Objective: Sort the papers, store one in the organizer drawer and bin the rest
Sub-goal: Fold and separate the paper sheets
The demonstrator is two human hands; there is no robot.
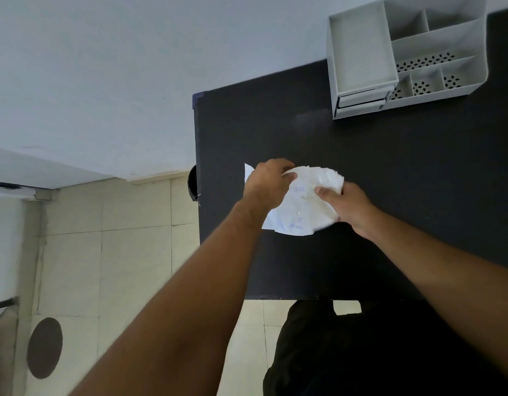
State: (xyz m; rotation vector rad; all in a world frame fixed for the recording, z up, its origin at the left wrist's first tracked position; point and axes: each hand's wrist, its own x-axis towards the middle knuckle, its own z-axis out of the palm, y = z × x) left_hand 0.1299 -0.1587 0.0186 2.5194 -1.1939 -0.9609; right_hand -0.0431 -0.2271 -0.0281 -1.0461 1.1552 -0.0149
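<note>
White thin papers (301, 207), a small bundle w/ faint blue print, lie on the black worktop (389, 167) near its left side, between both hands. The left hand (268, 181) has its fingers (284, 167) curled over the far edge of the bundle. The right hand (347, 205) pinches the right side, thumb on top.

The sheets look light, soft and creased, so they probably bend and slip apart; better to take one by a free corner.

The grey organizer (407, 52) stands far right, well apart, w/ bare surface between. Whether its drawer (361, 100) is open I cannot tell. The left edge is near. A dark round shape (192, 182) just past it is maybe the bin.
</note>
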